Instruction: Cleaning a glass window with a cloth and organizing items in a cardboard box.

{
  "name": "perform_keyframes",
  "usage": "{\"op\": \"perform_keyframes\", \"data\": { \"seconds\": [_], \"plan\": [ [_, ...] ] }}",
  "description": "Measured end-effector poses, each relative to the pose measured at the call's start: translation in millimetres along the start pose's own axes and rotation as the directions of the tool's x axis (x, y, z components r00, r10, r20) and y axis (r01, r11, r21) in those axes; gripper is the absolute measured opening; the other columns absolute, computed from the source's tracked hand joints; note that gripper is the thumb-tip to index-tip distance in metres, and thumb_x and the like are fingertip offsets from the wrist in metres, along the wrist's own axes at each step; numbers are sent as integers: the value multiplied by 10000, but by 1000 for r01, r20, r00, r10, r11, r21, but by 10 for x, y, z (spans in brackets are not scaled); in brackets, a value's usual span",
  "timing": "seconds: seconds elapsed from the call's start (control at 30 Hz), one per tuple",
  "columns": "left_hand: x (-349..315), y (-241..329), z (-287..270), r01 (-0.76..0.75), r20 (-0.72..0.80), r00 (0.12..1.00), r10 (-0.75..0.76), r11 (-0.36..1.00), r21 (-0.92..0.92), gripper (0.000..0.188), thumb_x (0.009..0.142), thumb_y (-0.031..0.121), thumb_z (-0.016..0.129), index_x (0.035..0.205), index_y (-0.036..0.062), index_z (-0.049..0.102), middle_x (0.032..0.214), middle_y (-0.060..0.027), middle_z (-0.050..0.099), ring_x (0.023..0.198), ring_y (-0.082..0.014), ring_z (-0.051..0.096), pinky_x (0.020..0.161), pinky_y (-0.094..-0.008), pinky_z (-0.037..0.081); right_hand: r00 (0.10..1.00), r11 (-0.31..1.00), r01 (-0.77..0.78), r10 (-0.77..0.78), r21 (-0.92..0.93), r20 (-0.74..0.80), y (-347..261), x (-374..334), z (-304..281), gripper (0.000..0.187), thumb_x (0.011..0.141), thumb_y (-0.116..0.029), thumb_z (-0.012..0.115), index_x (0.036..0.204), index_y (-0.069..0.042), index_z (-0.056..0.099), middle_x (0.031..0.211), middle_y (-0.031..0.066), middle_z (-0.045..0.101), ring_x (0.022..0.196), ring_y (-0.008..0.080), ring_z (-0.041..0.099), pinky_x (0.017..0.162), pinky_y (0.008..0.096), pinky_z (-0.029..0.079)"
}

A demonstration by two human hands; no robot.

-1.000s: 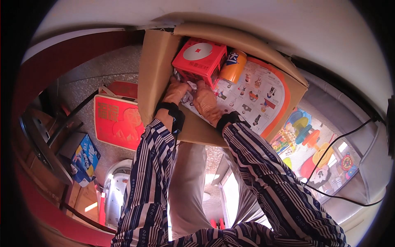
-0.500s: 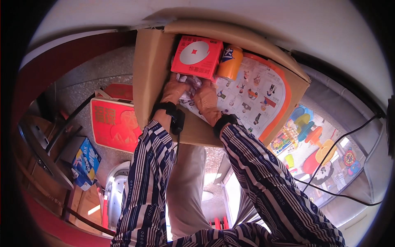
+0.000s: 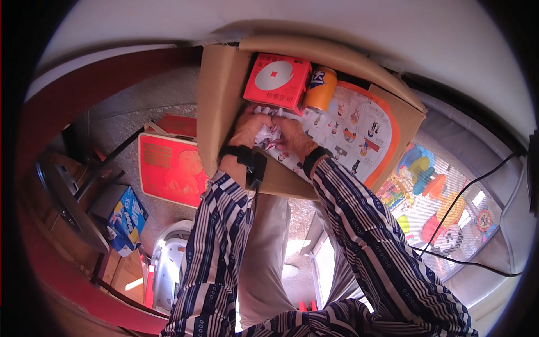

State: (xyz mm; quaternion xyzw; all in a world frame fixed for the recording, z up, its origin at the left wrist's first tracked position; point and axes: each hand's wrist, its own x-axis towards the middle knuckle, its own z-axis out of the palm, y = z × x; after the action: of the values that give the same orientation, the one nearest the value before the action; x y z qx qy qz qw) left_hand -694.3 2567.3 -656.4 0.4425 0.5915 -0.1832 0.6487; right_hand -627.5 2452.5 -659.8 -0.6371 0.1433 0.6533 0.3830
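Note:
My left hand (image 3: 249, 128) and my right hand (image 3: 293, 136) are close together inside an open cardboard box (image 3: 215, 106). Between them is a crumpled whitish sheet with coloured marks (image 3: 268, 133), paper or thin plastic, I cannot tell which. Fingers of both hands close on its upper part, their tips nearly meeting. Just beyond the hands stands a red box with a silver disc on top (image 3: 278, 84). An orange drink can (image 3: 321, 92) leans beside it on the right. Under my right hand spreads a white sheet with small printed figures and an orange border (image 3: 351, 135).
A red case with gold decoration (image 3: 171, 168) stands left of the cardboard box. Nearer is a blue carton (image 3: 124, 216) by a dark round-edged piece of furniture. On the right, mesh (image 3: 438, 196) covers colourful toys, and a black cable (image 3: 471, 188) crosses it. A white wall rises behind.
The whole view has shifted, so everything sits a little further right and lower. My fingertips have drawn closer together over the crumpled sheet. The red box and can keep their places in the cardboard box.

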Motion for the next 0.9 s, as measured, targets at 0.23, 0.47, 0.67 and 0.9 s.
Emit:
{"op": "perform_keyframes", "data": {
  "seconds": [0.23, 0.47, 0.67, 0.9],
  "plan": [
    [-352, 73, 216, 51, 23, 999, -48, 988, -148, 694, 561, 106, 598, 1237, 157, 448, 993, -93, 573, 792, -265, 573, 633, -431, 465, 887, 619, 406, -443, -672, 129, 147, 21, -86, 332, 706, -217, 600, 982, -42, 543, 930, 193, 608, 886, 368, 577, 779, 378, 467],
    [-966, 50, 213, -87, -109, 992, 70, 983, -161, 706, 607, 125, 604, 1285, 142, 409, 1019, -82, 567, 849, -243, 568, 710, -425, 459, 834, 603, 420, -552, -678, 26, -38, -565, 77, 305, 769, -197, 522, 988, 14, 552, 923, 244, 592, 878, 342, 583, 759, 388, 464],
    [-2242, 255, 768, -148, -20, 988, 153, 901, -407, 724, 648, 85, 585, 1330, 82, 344, 1045, -121, 555, 887, -198, 558, 765, -282, 451, 962, 927, 220, -155, 303, -224, -181, -2002, -175, 350, 822, -212, 506, 1053, 48, 548, 935, 171, 600, 838, 231, 568, 746, 328, 438],
    [-3947, 546, 878, -457, 2, 885, 466, 869, -189, 737, 633, 83, 556, 1336, 101, 334, 1257, -195, 433, 1146, -266, 456, 939, -311, 375, 920, 796, 384, -289, 468, -263, -470, -3959, -113, 375, 884, -227, 491, 1174, 11, 479, 1026, 102, 577, 904, 154, 538, 786, 274, 429]
  ]
}}
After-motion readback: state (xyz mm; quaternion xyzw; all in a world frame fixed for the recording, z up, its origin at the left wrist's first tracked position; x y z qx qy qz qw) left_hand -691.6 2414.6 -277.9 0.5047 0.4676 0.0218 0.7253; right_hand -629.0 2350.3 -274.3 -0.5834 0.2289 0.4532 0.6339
